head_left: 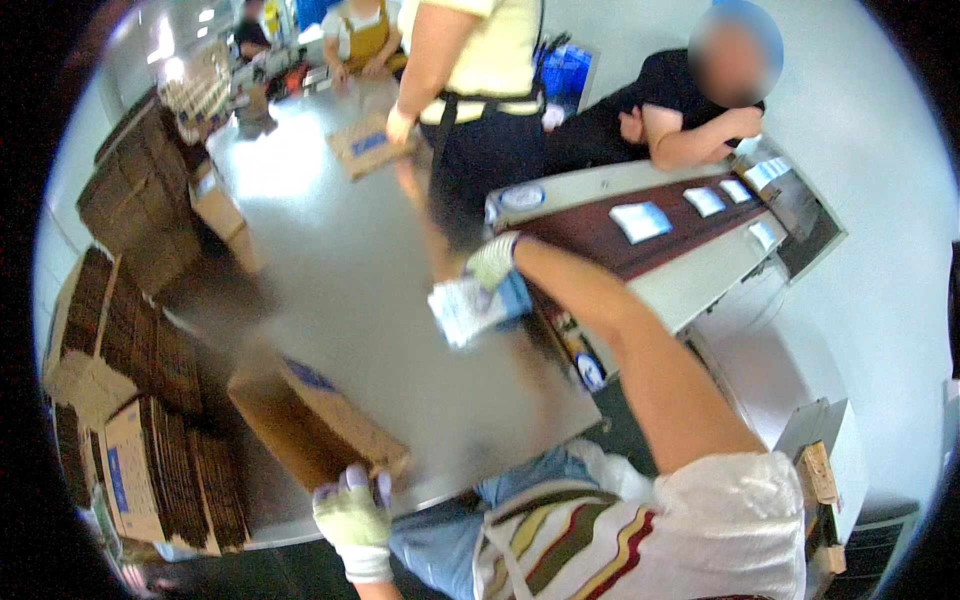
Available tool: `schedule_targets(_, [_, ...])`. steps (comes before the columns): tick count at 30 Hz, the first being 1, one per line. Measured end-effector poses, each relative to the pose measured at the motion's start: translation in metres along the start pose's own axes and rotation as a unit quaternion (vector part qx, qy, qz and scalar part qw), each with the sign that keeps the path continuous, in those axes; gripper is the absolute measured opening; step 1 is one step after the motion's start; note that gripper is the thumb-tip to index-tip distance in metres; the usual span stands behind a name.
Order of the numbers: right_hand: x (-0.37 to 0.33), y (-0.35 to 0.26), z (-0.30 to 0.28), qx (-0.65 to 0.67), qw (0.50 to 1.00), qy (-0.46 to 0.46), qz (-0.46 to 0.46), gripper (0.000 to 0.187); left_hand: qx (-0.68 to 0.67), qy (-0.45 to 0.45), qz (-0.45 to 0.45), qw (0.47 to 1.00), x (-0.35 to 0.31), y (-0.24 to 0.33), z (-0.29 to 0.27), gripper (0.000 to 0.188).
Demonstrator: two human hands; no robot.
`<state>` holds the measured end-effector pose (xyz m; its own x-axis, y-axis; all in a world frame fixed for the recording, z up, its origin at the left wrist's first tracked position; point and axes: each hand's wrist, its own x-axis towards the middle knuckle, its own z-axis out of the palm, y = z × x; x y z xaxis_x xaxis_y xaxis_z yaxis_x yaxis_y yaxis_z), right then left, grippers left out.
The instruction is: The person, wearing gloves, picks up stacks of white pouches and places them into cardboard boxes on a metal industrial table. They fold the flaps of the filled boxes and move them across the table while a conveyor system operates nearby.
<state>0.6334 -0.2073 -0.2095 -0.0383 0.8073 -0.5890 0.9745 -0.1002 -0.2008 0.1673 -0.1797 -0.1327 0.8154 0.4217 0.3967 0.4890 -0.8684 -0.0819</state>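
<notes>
My right hand [492, 262], in a pale knitted glove, reaches forward to the end of the conveyor. Its fingers are closed over a small bunch of white and blue packets [468, 310] above the metal table. My left hand [355, 520], also gloved, is at the near end of an open cardboard box [345, 408]. Its fingers curl at the box's rim, and the fingertips are partly hidden. The box stands open on the table with its brown inside showing; how much it holds is too dark to tell.
More packets [640, 222] lie on the dark red conveyor belt [600, 262] at the right, with a seated person beside it. Stacks of flattened cardboard boxes [165, 470] line the left. Across the metal table [330, 260], a standing person handles a flat carton [370, 147].
</notes>
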Motion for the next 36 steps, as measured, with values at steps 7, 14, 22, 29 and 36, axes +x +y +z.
schedule_targets(7, [-0.092,-0.180,0.002,-0.002,0.990,0.137,0.038,0.043,0.006,-0.042,-0.025,0.999,-0.005,0.000,-0.004,0.024])
schedule_targets(14, [-0.070,-0.177,0.049,0.301,0.832,0.348,-0.311,0.048,-0.097,0.000,0.020,0.995,-0.006,-0.004,-0.001,0.042])
schedule_targets(22, [-0.048,-0.312,-0.044,0.211,0.738,0.521,-0.374,0.033,-0.069,-0.055,0.032,0.996,0.004,-0.002,0.003,0.034])
schedule_targets(29, [0.016,-0.277,-0.001,0.128,0.898,0.322,-0.271,0.067,-0.052,-0.035,0.089,0.994,-0.004,0.010,0.000,0.026])
schedule_targets(36, [-0.028,-0.315,-0.036,-0.109,0.962,0.213,-0.132,0.067,-0.165,0.032,-0.077,0.983,0.082,-0.055,-0.054,0.019])
